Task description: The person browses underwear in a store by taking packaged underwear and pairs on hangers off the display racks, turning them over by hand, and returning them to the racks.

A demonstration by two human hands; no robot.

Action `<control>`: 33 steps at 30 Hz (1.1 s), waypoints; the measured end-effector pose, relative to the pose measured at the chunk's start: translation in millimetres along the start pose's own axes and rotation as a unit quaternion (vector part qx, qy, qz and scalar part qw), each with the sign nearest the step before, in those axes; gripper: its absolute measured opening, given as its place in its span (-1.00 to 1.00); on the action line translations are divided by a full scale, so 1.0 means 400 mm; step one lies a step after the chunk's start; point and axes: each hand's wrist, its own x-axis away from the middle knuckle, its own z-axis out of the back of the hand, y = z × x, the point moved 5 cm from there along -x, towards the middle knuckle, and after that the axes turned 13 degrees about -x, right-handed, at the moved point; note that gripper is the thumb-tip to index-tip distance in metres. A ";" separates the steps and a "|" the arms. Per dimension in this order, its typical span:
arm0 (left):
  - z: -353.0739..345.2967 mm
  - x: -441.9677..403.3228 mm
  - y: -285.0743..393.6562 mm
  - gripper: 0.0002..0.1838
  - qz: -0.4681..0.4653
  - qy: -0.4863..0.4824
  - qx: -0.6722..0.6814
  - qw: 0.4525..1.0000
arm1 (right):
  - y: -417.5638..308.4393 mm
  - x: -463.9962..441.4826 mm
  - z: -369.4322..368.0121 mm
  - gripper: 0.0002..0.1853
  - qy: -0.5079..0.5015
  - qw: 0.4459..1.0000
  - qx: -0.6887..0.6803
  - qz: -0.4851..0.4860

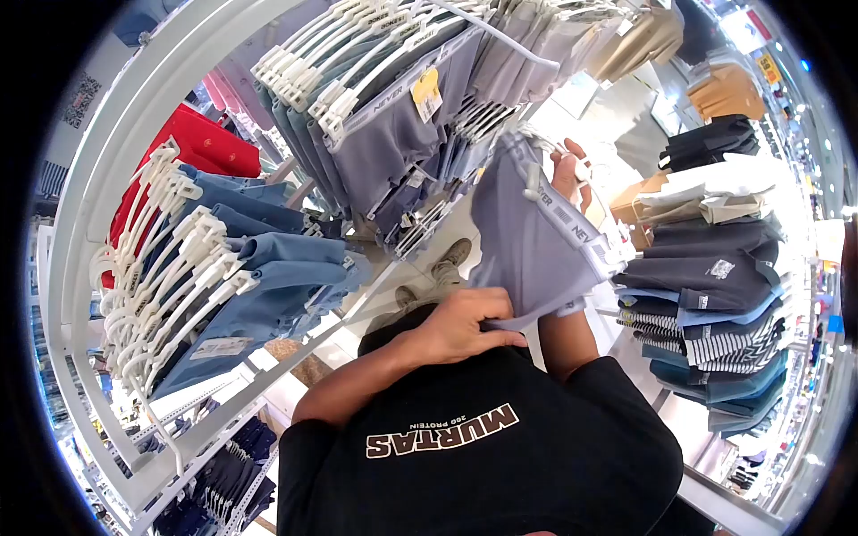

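In front of my chest hangs a lilac pair of underwear briefs (pixel 527 237), its grey waistband printed with "NEVER" and clipped to a white hanger (pixel 610 255). My left hand (pixel 469 326) pinches the lower edge of the fabric between thumb and fingers. Higher up, my right hand (pixel 572 174) is closed around the hanger, partly hidden behind the garment. Just left of it, similar lilac underwear (pixel 393 134) hangs on the rack, one piece bearing a yellow tag (pixel 427 94).
Blue garments (pixel 286 268) on white hangers fill the rack at left, beside a red garment (pixel 192 156). A white metal rail (pixel 295 357) crosses below them. Folded dark shirts (pixel 710 259) are stacked at right. My shoes (pixel 451 257) show on the floor.
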 end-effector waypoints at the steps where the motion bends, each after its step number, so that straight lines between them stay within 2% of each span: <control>1: -0.011 -0.003 0.002 -0.76 -0.013 -0.004 0.008 1.000 | 0.010 0.006 -0.014 -0.53 0.004 0.997 -0.070 -0.015; 3: -0.033 -0.001 0.002 -0.79 -0.039 -0.011 0.024 0.999 | 0.028 0.014 -0.038 -0.50 0.013 0.977 -0.208 -0.045; 4: -0.041 0.000 0.000 -0.84 -0.024 -0.043 0.026 0.998 | 0.017 0.016 -0.047 -0.48 -0.010 0.975 -0.214 -0.057; 7: -0.063 0.005 -0.003 -0.85 -0.053 -0.083 -0.009 0.995 | 0.015 0.029 -0.064 -0.46 -0.001 0.940 -0.307 -0.152; 10: -0.059 0.001 -0.004 -0.84 -0.073 -0.063 -0.027 0.995 | -0.008 0.035 -0.089 -0.56 0.010 0.942 -0.304 -0.144; 12: -0.054 0.006 -0.021 -0.81 -0.028 -0.063 -0.002 0.998 | -0.010 0.032 -0.094 -0.60 0.007 0.945 -0.292 -0.149; 15: -0.035 0.013 -0.038 -0.77 0.023 -0.034 0.012 0.999 | -0.006 0.001 -0.083 -0.65 -0.020 0.979 -0.168 -0.115; 17: -0.025 0.025 -0.056 -0.76 0.071 -0.005 0.031 0.997 | 0.013 -0.044 -0.069 -0.69 -0.055 0.997 0.022 -0.059; 18: -0.026 0.030 -0.069 -0.75 0.104 0.010 0.050 0.993 | 0.005 -0.060 -0.084 -0.71 -0.078 0.994 0.079 0.000; 19: -0.026 0.034 -0.081 -0.75 0.136 0.023 0.069 0.988 | -0.014 -0.075 -0.108 -0.72 -0.096 0.987 0.117 0.059; 20: -0.022 0.036 -0.082 -0.75 0.133 0.035 0.066 0.988 | -0.049 -0.086 -0.146 -0.83 -0.117 0.969 0.131 0.176; 21: -0.017 0.036 -0.085 -0.74 0.130 0.046 0.062 0.988 | -0.040 -0.106 -0.163 -0.84 -0.131 0.968 0.086 0.196; 25: -0.013 0.048 -0.097 -0.73 0.143 0.073 0.068 0.985 | -0.096 -0.165 -0.244 -0.75 -0.148 0.886 0.230 0.374; 27: -0.009 0.055 -0.099 -0.73 0.146 0.084 0.057 0.984 | -0.113 -0.196 -0.278 -0.75 -0.148 0.855 0.239 0.436; 30: -0.004 0.068 -0.111 -0.73 0.160 0.101 0.057 0.980 | -0.137 -0.217 -0.312 -0.75 -0.150 0.872 0.183 0.427; 33: 0.000 0.077 -0.129 -0.74 0.161 0.115 0.058 0.979 | -0.151 -0.208 -0.342 -0.75 -0.161 0.855 0.190 0.454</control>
